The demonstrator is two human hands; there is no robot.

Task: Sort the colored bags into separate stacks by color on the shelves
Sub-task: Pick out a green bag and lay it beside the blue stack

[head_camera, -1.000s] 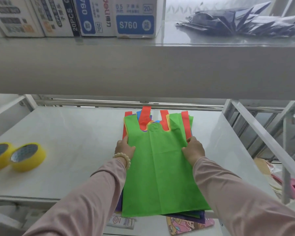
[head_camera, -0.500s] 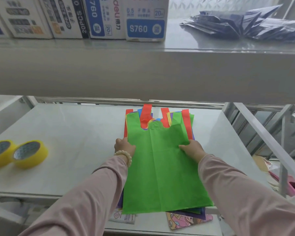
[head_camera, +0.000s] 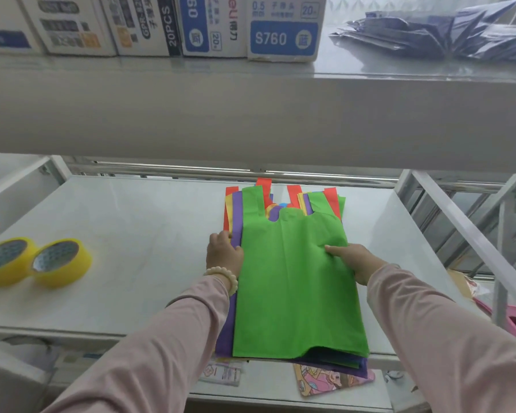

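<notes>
A pile of flat coloured bags lies on the white shelf (head_camera: 131,234), overhanging its front edge. The green bag (head_camera: 295,293) is on top, set off to the right. A purple bag (head_camera: 237,216), a yellow strip (head_camera: 228,204) and red handles (head_camera: 294,193) show at the left and back of the pile. My left hand (head_camera: 224,253), with a bead bracelet at the wrist, holds the pile's left edge by the purple bag. My right hand (head_camera: 352,259) pinches the green bag near its right side, and the fabric wrinkles at my fingertips.
Two yellow tape rolls (head_camera: 61,260) sit at the shelf's left. The upper shelf (head_camera: 251,114) hangs low over the pile, carrying white boxes (head_camera: 283,34) and dark blue bags (head_camera: 444,34). Slanted metal bars (head_camera: 459,222) stand at the right. A cartoon-printed item (head_camera: 328,380) lies below.
The green bag has slid right off the pile's left edge, uncovering purple and yellow beneath. My right hand moved inward onto the green bag. My left hand stayed at the left edge.
</notes>
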